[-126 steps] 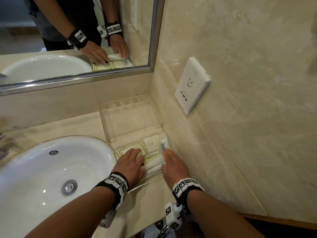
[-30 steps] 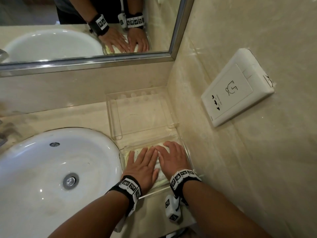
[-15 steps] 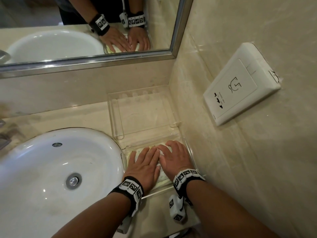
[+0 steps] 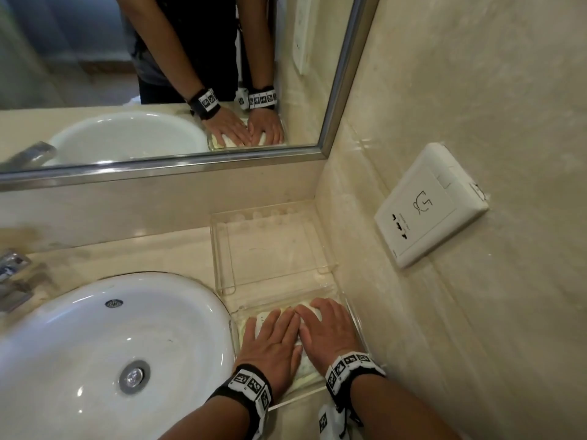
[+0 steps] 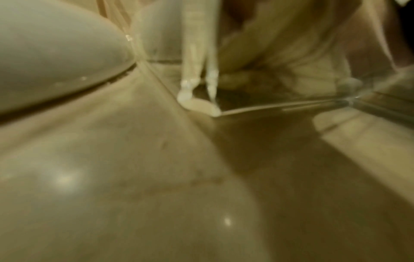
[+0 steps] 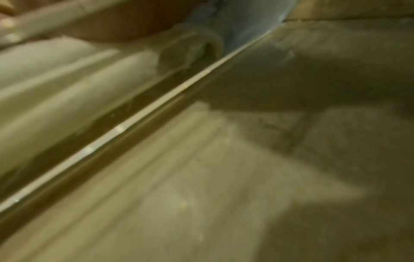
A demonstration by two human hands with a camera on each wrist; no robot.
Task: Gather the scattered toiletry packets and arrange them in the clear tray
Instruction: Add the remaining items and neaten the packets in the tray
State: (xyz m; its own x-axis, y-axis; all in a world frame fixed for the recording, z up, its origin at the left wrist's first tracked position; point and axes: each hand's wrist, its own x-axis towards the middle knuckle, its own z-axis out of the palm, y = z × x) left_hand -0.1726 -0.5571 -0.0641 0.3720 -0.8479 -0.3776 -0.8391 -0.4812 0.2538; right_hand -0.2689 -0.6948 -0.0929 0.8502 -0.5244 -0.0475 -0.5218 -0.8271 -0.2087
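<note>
1. Your left hand point(image 4: 272, 339): flat, fingers straight and together, palm down on the toiletry packets point(image 4: 254, 323). Holds nothing; presses only.

2. Your right hand point(image 4: 325, 328): flat beside the left, index fingers touching or nearly so, fingers slightly spread, also palm down on the packets. No curl round anything.

3. Toiletry packets: pale cream/white, lying in the near compartment of the clear tray point(image 4: 332, 268), mostly covered by both hands. Count can't be told. Left wrist view, blurred, shows packet ends point(image 5: 257, 58) through the tray's near wall; right wrist view shows long pale packets point(image 6: 67, 85) lying side by side behind the tray's edge point(image 6: 116, 129).

4. Clear tray: transparent, w/ two compartments, set in the corner where the counter point(image 4: 152, 249) meets the side wall. Far compartment shows only counter through its floor.

5. Sink point(image 4: 95, 344): white oval basin, just left of the tray, its rim touching or nearly touching the tray's left wall. Drain point(image 4: 133, 376) at the basin's bottom.

6. Mirror point(image 4: 158, 74): on the back wall, metal frame, reflects both your hands on the packets.

7. Wall socket point(image 4: 428, 206): white plate on the side wall, right of the tray, well above counter level.

8. Wristbands point(image 4: 251, 384): black w/ printed marker squares, one on each wrist.
</note>
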